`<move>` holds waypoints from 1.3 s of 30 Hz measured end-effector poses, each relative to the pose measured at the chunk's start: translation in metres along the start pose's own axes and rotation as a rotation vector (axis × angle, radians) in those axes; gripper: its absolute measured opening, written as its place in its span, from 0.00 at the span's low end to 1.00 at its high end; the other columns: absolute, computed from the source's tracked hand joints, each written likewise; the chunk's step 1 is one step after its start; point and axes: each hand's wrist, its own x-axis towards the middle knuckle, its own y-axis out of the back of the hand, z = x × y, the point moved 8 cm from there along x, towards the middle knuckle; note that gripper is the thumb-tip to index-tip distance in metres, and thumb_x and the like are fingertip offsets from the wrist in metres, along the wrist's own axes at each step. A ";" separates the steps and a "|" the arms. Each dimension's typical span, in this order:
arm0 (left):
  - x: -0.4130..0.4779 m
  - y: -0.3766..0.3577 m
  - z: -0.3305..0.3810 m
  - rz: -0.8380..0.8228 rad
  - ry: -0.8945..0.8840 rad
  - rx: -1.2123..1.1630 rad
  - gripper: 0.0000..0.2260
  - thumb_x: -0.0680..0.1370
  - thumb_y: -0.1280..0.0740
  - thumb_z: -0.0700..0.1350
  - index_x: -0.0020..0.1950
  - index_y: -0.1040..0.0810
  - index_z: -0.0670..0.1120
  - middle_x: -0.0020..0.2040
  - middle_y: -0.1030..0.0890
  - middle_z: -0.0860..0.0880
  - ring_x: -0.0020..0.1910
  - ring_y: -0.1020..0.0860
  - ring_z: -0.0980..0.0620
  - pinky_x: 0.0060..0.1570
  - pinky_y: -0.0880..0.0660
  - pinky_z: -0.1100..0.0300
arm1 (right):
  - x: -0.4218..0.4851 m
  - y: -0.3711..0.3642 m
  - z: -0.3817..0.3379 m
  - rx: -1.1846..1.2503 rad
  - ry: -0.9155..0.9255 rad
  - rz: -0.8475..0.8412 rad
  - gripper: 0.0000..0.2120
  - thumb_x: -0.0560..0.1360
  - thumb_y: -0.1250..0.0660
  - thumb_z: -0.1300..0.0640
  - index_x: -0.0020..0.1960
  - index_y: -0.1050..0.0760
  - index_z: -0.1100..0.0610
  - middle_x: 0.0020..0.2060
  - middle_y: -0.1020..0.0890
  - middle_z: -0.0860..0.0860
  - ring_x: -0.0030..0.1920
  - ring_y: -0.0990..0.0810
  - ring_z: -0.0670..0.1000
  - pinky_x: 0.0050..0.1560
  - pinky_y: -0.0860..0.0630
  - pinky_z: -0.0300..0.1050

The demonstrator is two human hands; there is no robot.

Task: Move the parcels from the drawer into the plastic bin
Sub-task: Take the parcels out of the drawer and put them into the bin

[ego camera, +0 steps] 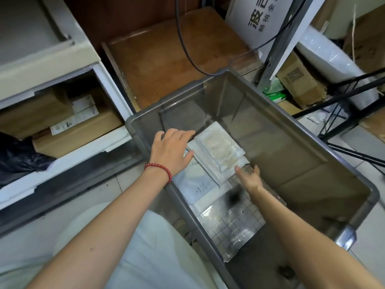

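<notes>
A grey plastic bin [308, 155] stands in the middle of the view. Inside it I hold a flat white padded parcel [216, 151] low over the bin's contents. My left hand [170, 147], with a red bead bracelet on the wrist, spans the parcel's left edge between thumb and fingers. My right hand [250, 178] touches the parcel's near corner with its fingertips. Under the parcel lie a pale grey mailer with handwriting [198, 184] and a silver grid-patterned packet [231, 224]. The open drawer [116, 140] at the left holds brown cardboard boxes [77, 132] with white labels.
A black plastic bag [18, 157] sits at the drawer's left end. Behind the bin stand a brown wooden panel [177, 55] and a hanging black cable [187, 49]. To the right are a metal rack post [279, 42], cardboard boxes [300, 84] and black stand legs [343, 122].
</notes>
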 end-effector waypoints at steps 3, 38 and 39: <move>-0.003 0.006 -0.003 0.001 0.016 0.043 0.24 0.78 0.40 0.58 0.73 0.37 0.55 0.66 0.27 0.55 0.67 0.33 0.52 0.65 0.40 0.51 | -0.015 0.001 -0.007 -0.186 0.138 -0.027 0.39 0.76 0.31 0.45 0.78 0.46 0.58 0.74 0.34 0.57 0.73 0.34 0.59 0.71 0.37 0.50; -0.267 0.114 -0.264 0.029 0.794 0.076 0.34 0.75 0.39 0.63 0.77 0.46 0.53 0.72 0.33 0.48 0.68 0.34 0.45 0.63 0.36 0.46 | -0.319 -0.271 -0.223 -0.910 1.276 -0.265 0.34 0.76 0.39 0.37 0.76 0.40 0.53 0.75 0.39 0.54 0.73 0.38 0.58 0.70 0.36 0.54; -0.262 0.115 -0.269 0.026 0.767 0.082 0.34 0.75 0.39 0.63 0.77 0.46 0.53 0.72 0.33 0.48 0.69 0.34 0.45 0.63 0.36 0.47 | -0.312 -0.272 -0.226 -0.902 1.268 -0.254 0.34 0.76 0.39 0.37 0.76 0.41 0.53 0.75 0.39 0.55 0.73 0.38 0.58 0.70 0.36 0.54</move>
